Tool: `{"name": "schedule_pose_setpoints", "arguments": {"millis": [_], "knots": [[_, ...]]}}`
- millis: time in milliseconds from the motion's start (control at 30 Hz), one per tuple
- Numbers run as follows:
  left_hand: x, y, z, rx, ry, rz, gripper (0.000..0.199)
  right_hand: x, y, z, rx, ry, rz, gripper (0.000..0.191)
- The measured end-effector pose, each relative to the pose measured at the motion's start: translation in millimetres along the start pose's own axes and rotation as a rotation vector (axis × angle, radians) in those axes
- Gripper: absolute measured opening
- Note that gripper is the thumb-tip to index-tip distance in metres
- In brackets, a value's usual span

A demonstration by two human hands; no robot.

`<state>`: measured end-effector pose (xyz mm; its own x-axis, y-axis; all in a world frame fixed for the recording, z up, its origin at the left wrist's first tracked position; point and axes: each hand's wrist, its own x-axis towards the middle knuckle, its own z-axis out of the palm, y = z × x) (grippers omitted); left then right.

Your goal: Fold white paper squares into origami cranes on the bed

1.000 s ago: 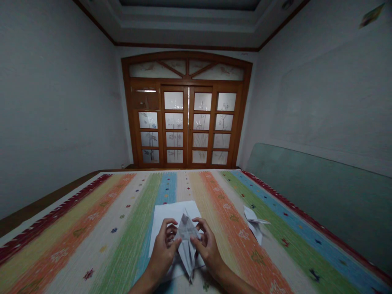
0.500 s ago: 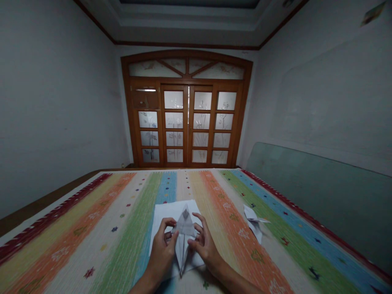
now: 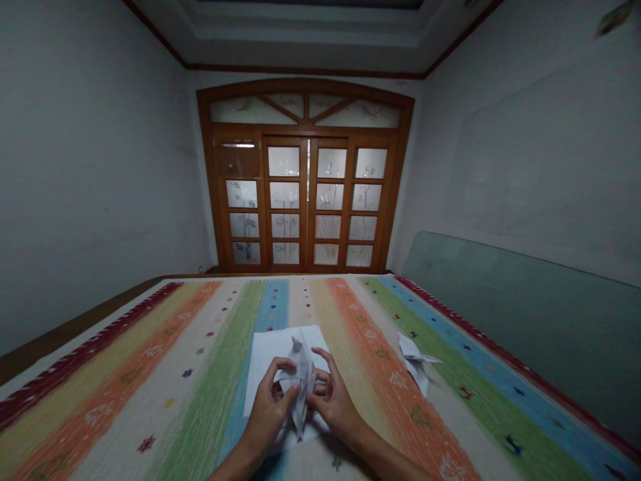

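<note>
My left hand (image 3: pixel 268 411) and my right hand (image 3: pixel 333 401) hold a folded white paper figure (image 3: pixel 302 377) between them, just above a flat sheet of white paper (image 3: pixel 268 361). The figure is long and narrow, with pointed ends at top and bottom, and my fingers hide part of its middle. Its lower tip reaches down over the sheet. To the right of my right hand, a second folded paper figure (image 3: pixel 413 364) lies on the striped cloth, out of reach of my fingers.
A rainbow-striped woven cloth (image 3: pixel 150 374) with small embroidered motifs covers the surface under my hands. A pale green board (image 3: pixel 515 314) leans along the right wall. Wooden glazed doors (image 3: pixel 305 200) stand at the far end of the room.
The paper figure has narrowed and its wide top has folded in as my fingers press it from both sides. The view has tilted slightly.
</note>
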<state>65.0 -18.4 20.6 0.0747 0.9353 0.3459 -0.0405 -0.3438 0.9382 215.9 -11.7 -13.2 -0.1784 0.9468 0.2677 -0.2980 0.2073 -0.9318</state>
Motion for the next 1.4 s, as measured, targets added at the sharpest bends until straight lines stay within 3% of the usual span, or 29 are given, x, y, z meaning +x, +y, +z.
{"name": "schedule_pose_setpoints", "arguments": {"millis": [167,367,467,700,900,1133,1400], "knots": [[0.9,-2.2,-1.4,0.006,-0.112,-0.021,0.025,0.3,3.1,-2.0,-0.026,0.026,0.007,0.069],[4.9,1.7,-4.0,0.121,0.040,-0.020,0.017,0.9,2.3,-5.8,-0.004,-0.081,-0.008,0.069],[5.9,3.1,-4.3,0.130,0.094,0.001,0.017,1.2,3.7,-7.3,-0.019,-0.074,-0.014,0.069],[4.8,-1.6,-5.1,0.129,0.071,0.031,0.019,1.5,4.2,-6.9,-0.062,-0.076,-0.014,0.062],[3.7,-0.6,-5.0,0.173,0.107,0.024,0.019,1.6,0.3,-7.3,-0.148,-0.096,-0.011,0.029],[4.2,0.7,-6.4,0.255,0.128,0.041,0.021,-0.2,-3.5,-2.5,-0.175,-0.093,0.031,0.038],[3.5,0.9,-6.6,0.241,0.125,0.042,0.020,1.5,3.5,-4.9,-0.160,-0.009,-0.027,0.025]]}}
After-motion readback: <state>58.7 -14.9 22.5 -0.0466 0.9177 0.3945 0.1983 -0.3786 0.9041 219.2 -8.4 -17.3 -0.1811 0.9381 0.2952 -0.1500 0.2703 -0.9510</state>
